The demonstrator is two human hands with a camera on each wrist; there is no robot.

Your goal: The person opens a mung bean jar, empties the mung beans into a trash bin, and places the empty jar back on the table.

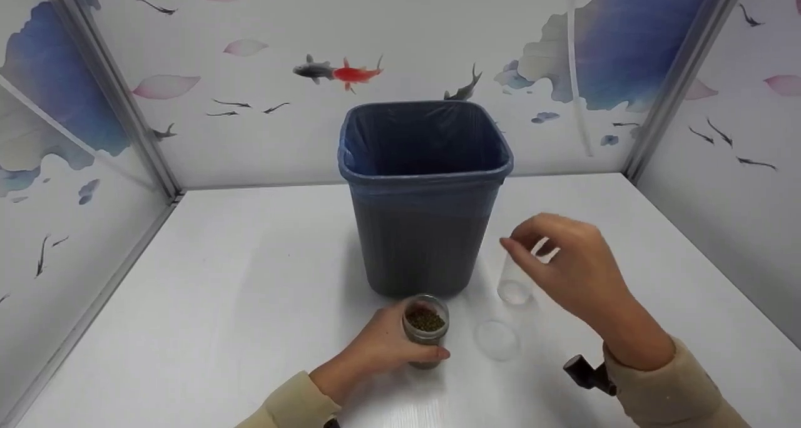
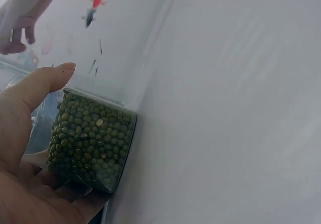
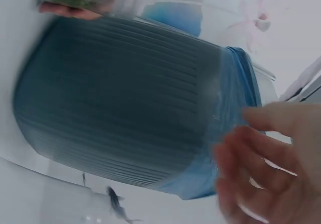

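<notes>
My left hand [image 1: 383,345] grips a clear jar [image 1: 428,336] in front of the bin, its thumb along the near side. Green mung beans [image 2: 93,138] fill much of the jar, whose top is uncovered in the head view. My right hand [image 1: 572,271] is raised right of the bin, fingers loosely bent and thumb near the index finger. Nothing shows between those fingers [image 3: 241,156] in the right wrist view, though they are blurred. Below and behind this hand stands a second clear jar [image 1: 514,292], partly hidden. A round clear lid [image 1: 497,340] lies between the hands.
A dark grey bin [image 1: 419,240] lined with a blue bag [image 1: 425,181] stands at the back middle of the white table [image 1: 269,278]. Printed panels [image 1: 263,134] enclose the back and sides.
</notes>
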